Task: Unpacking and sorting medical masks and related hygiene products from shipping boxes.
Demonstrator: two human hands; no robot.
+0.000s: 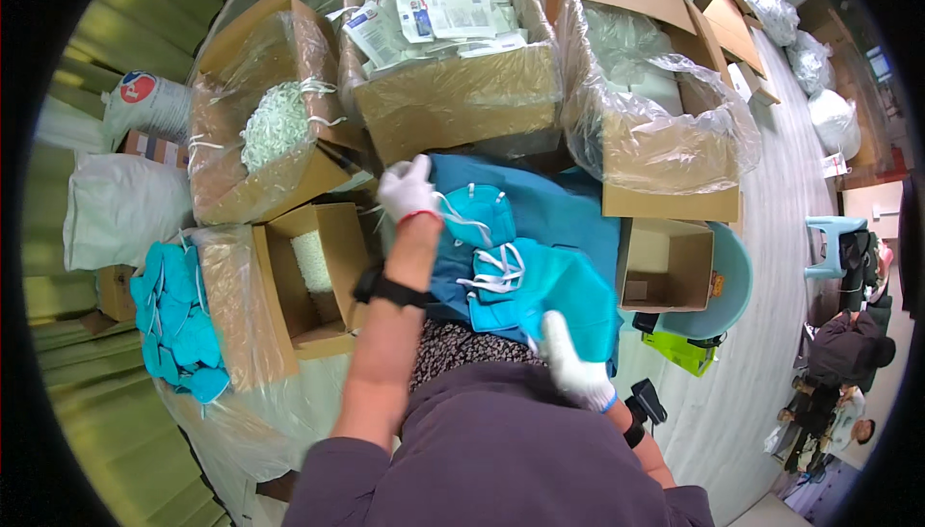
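Teal face masks [570,301] with white ear straps lie over a blue cloth [568,204] on my lap. My right hand [576,373], in a white glove, is closed on their near edge, thumb on top and fingers hidden beneath. Just beyond lies another teal face mask [479,211], whose white strap runs toward my left hand [407,190]. That hand, in a white glove with a red cuff, is raised by the cloth's far left edge. Its fingers are drawn together and slightly blurred; what they hold is hidden.
Ahead stand a plastic-lined carton of flat white packets [453,93], another of white pieces [255,180], and a third with clear bags [665,156]. A small carton [313,320] sits left, near piled teal masks [181,320]. An open box [667,272] rests at a blue tub [734,281].
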